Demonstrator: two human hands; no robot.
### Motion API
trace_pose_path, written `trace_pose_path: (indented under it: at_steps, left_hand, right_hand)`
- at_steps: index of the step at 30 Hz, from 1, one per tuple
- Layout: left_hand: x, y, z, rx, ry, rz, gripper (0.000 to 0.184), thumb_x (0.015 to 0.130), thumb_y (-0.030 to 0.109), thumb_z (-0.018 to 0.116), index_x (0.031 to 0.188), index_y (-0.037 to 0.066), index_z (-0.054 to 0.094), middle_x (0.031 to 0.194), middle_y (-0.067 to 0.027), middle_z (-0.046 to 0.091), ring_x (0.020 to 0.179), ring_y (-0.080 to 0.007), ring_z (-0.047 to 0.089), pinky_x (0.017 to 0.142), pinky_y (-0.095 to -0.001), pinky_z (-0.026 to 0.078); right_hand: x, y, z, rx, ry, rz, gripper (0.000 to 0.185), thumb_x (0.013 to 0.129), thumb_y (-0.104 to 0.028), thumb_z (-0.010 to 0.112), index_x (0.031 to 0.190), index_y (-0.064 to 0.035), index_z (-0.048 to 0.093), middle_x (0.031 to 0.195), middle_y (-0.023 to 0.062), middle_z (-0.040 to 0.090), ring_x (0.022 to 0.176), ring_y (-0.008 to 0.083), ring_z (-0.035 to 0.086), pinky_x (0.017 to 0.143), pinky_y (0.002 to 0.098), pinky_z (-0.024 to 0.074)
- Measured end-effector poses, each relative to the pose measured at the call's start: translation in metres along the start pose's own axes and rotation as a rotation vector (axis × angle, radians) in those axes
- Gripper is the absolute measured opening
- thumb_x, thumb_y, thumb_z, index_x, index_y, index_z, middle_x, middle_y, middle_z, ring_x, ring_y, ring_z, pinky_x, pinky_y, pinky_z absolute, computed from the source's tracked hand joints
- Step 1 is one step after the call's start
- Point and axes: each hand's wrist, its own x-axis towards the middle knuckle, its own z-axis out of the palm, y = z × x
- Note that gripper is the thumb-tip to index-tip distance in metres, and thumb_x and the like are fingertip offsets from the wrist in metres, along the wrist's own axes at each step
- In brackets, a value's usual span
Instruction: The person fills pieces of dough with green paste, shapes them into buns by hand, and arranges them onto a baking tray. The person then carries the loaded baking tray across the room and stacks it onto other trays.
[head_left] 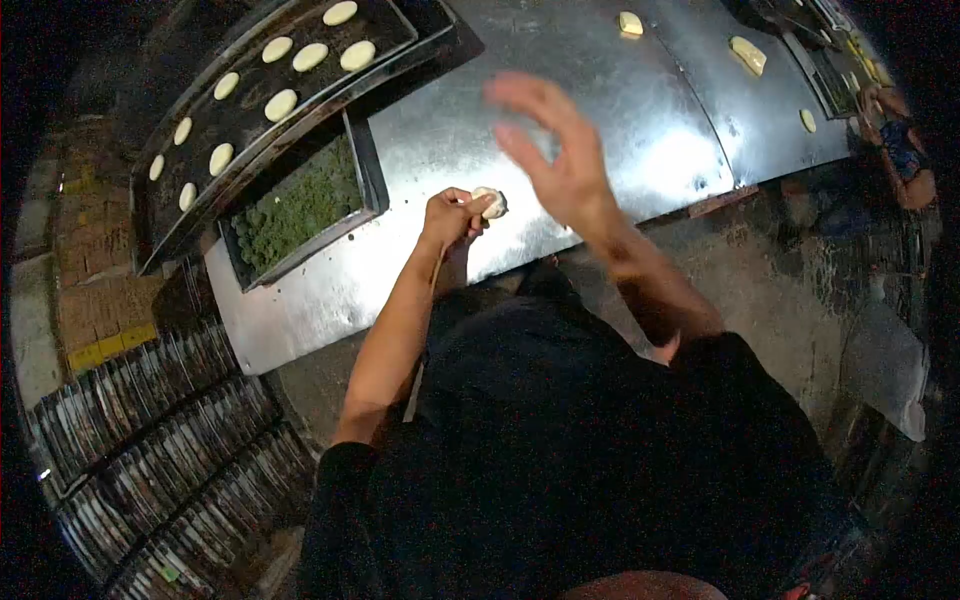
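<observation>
Between the thumb and fingers of my left hand (456, 218) is a small pale piece of dough (489, 203), held just over the metal table (400, 265) near its front edge. A darker patch shows on the dough's right side; what it is I cannot make out. Up and to the right, my right hand (555, 150) is raised above the table, its fingers apart and slightly blurred, holding nothing. Left of my left hand stands a metal tray of green crumbly filling (305, 205).
A dark baking tray (250, 140) with several flat dough ovals overlaps the filling tray at upper left. Dough pieces (748, 56) lie on the table's far right. Another person's arm (890, 140) is at the right edge. Racked trays (160, 440) stand at lower left.
</observation>
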Motion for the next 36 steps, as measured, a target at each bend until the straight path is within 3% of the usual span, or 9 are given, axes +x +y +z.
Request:
trace_pose_path:
  at_steps: [4,6,9,10,14,20,29,33,36]
  left_hand:
    - [-0.013,-0.017,-0.004,-0.082,0.182,0.053,0.022,0.087,0.019,0.072,0.087,0.002,0.058,0.059,-0.0056,0.057,0.043,-0.0098,0.048,0.038,-0.025,0.037]
    - [-0.027,-0.024,-0.021,-0.183,0.226,0.159,0.023,0.092,0.025,0.066,0.093,0.003,0.06,0.058,-0.0031,0.055,0.044,-0.0094,0.047,0.04,-0.0227,0.035]
    - [-0.062,-0.03,-0.046,-0.485,0.453,0.114,0.042,0.1,0.042,0.048,0.088,0.004,0.06,0.055,-0.0007,0.05,0.043,-0.0089,0.041,0.04,-0.0232,0.03]
    - [-0.079,-0.031,-0.056,-0.49,0.475,0.123,0.046,0.101,0.045,0.043,0.09,0.003,0.059,0.055,-0.0006,0.049,0.043,-0.0091,0.039,0.04,-0.0237,0.029]
    - [-0.155,-0.044,-0.098,-0.692,0.6,0.204,0.052,0.102,0.049,0.036,0.098,0.001,0.054,0.057,-0.0017,0.046,0.045,-0.0108,0.038,0.042,-0.0254,0.03]
    - [-0.254,-0.151,-0.14,-0.79,0.97,0.245,0.053,0.099,0.053,0.039,0.097,0.002,0.054,0.058,-0.0016,0.047,0.048,-0.0122,0.042,0.044,-0.0272,0.034]
    - [-0.284,-0.179,-0.16,-1.099,1.121,0.137,0.046,0.097,0.047,0.05,0.091,0.003,0.058,0.058,-0.0038,0.053,0.048,-0.0138,0.049,0.044,-0.0274,0.036]
    - [-0.294,-0.178,-0.167,-0.919,1.192,0.107,0.042,0.099,0.042,0.05,0.088,0.002,0.058,0.061,-0.0045,0.055,0.05,-0.0132,0.051,0.045,-0.0273,0.038]
    - [-0.29,-0.182,-0.173,-0.854,1.204,0.091,0.041,0.099,0.041,0.05,0.087,0.003,0.058,0.062,-0.0047,0.056,0.052,-0.0131,0.052,0.047,-0.0275,0.04]
  right_hand:
    - [0.049,-0.034,0.003,-0.1,0.152,-0.394,0.046,0.096,-0.032,0.047,0.135,-0.0093,0.052,0.143,0.0166,0.044,0.134,0.0345,0.038,0.111,0.0465,0.0252]
    - [0.053,-0.027,0.041,-0.437,0.316,-0.414,0.053,0.091,-0.044,0.052,0.139,-0.0217,0.048,0.15,0.0159,0.033,0.135,0.0445,0.03,0.105,0.0685,0.0195]
    - [-0.048,0.108,0.135,-0.794,-0.504,-0.125,0.061,0.094,-0.047,0.044,0.149,-0.0235,0.033,0.157,0.0105,0.019,0.142,0.0462,0.011,0.101,0.0756,0.0086]
    - [-0.044,0.102,0.145,-0.678,-0.365,-0.153,0.065,0.091,-0.051,0.048,0.148,-0.0241,0.034,0.157,0.0105,0.019,0.143,0.0428,0.014,0.1,0.0777,0.0076]
    - [-0.042,0.138,0.122,-0.363,-0.344,0.112,0.041,0.098,-0.031,0.047,0.132,-0.0091,0.052,0.148,0.0129,0.039,0.14,0.0372,0.028,0.113,0.0458,0.0268]
    - [-0.029,0.05,0.082,-0.531,-1.083,0.346,0.047,0.086,-0.028,0.059,0.125,-0.0034,0.049,0.126,0.0206,0.059,0.119,0.0429,0.053,0.098,0.0449,0.0445]
    - [0.164,-0.124,0.41,0.165,-0.565,-0.706,0.035,0.077,-0.015,0.062,0.11,-0.0058,0.065,0.093,0.0167,0.061,0.087,0.0362,0.061,0.078,0.0439,0.0487]
    - [0.217,-0.144,0.595,0.159,-0.281,-0.658,0.032,0.081,-0.023,0.062,0.109,-0.0071,0.066,0.098,0.0174,0.058,0.097,0.0365,0.058,0.083,0.0468,0.048]
    - [0.195,-0.105,0.679,-0.438,-0.717,-0.447,0.03,0.088,-0.033,0.057,0.102,-0.0096,0.071,0.106,0.0142,0.066,0.103,0.0333,0.061,0.091,0.0445,0.0469]
